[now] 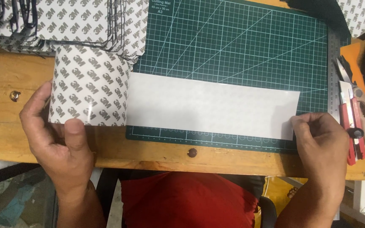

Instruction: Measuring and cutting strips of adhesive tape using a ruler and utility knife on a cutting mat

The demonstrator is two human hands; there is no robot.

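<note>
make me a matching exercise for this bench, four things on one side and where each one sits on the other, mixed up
Things:
1. roll
2. white strip
3. red knife
4. cut sheets

Places:
A. far left corner, stacked
B. right of the green mat, on the wood
C. in the left hand
D. flat across the mat, its end under the right hand

Pairs: 1-C, 2-D, 3-B, 4-A
</note>
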